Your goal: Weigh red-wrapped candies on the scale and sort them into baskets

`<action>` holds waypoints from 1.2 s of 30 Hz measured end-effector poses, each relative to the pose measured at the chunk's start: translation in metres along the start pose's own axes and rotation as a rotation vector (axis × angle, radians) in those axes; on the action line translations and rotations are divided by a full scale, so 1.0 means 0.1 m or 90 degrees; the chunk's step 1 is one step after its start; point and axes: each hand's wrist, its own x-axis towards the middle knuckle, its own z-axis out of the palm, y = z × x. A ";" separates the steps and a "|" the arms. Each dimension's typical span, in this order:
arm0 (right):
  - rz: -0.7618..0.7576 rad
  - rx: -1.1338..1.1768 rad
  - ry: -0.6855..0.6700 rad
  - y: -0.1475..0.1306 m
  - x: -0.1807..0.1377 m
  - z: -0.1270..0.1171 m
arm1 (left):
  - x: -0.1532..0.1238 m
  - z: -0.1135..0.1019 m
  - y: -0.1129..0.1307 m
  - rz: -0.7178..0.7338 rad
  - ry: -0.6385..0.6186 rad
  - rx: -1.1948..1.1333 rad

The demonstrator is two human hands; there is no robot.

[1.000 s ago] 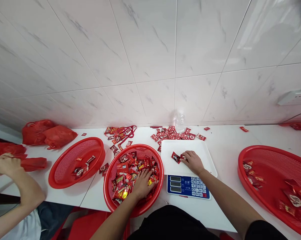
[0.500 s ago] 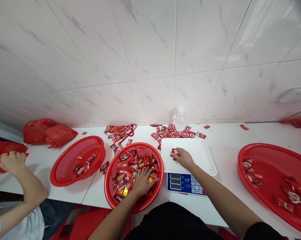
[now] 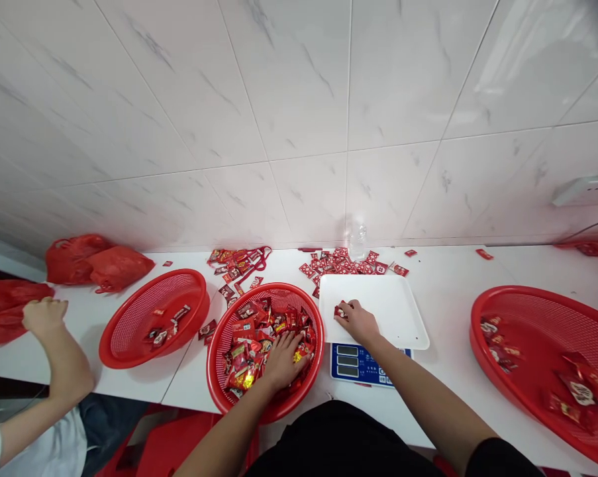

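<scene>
My left hand lies with spread fingers on the heap of wrapped candies that fills the middle red basket. To the right, my right hand is over the left part of the white scale tray, its fingers closed on a small red candy packet. Below the tray, the scale's blue panel with its displays is partly covered by my right forearm.
A red basket with a few candies stands left, another right. Small red packets and a clear plastic container lie near the wall. Red bags sit far left, near a co-worker's hand.
My right hand has shifted slightly left and down on the tray with the packet. My left hand stays put. The co-worker's hand has moved right.
</scene>
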 end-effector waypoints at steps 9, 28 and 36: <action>0.152 0.410 0.071 0.24 0.00 -0.24 | -0.02 -0.07 0.02 0.001 -0.008 -0.023; 0.039 0.754 0.081 -0.28 -0.92 -0.47 | 0.16 -0.70 1.71 -0.231 -0.423 -1.222; -0.163 0.176 0.116 -0.39 -1.04 -0.45 | 0.18 -0.70 1.71 -0.231 -0.583 -1.380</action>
